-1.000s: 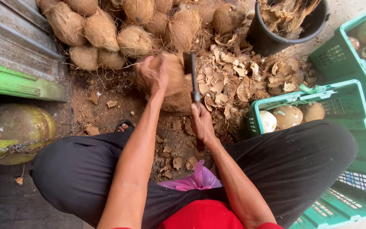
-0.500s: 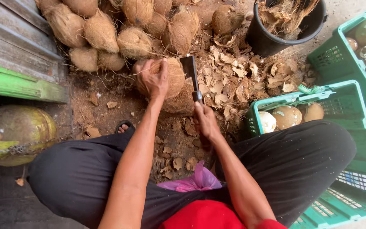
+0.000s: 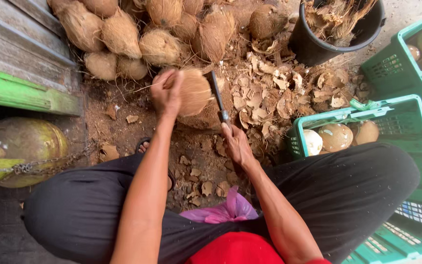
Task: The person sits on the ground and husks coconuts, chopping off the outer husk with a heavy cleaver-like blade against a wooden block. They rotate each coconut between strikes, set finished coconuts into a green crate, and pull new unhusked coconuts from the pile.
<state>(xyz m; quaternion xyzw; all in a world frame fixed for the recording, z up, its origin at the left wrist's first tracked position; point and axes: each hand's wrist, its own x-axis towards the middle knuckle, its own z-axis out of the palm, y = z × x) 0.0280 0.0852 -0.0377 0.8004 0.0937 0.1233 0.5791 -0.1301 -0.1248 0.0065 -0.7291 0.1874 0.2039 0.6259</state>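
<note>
Compared with half a second earlier, the cleaver (image 3: 217,95) had been drawn back from the husked coconut (image 3: 194,91) so that its dark blade stood just right of the shell, while the coconut had been turned slightly under the fingers.

Black trouser legs (image 3: 348,195) of the seated person were seen spread across the near half of the scene, with a pink plastic bag (image 3: 225,211) tucked between them. At the far left, grey boards with a green painted edge (image 3: 20,93) were shown, and below them a yellow-green gas cylinder (image 3: 25,146) bound by a chain. A heap of unpeeled, fibrous coconuts (image 3: 123,36) was piled along the far side. At the right, a green plastic crate (image 3: 416,166) was placed, holding peeled pale coconuts (image 3: 335,137); a second green crate (image 3: 396,63) lay beyond it. A black bucket (image 3: 318,46) filled with husk fibre was set at the far right. Shell chips (image 3: 269,93) were scattered over the ground between bucket and hands.

The left hand (image 3: 166,93) was closed over the left side of the husked coconut, steadying it above a wooden block that was largely hidden. The right hand (image 3: 235,142) was clamped on the cleaver's handle, near of the coconut. The hands were held apart.
</note>
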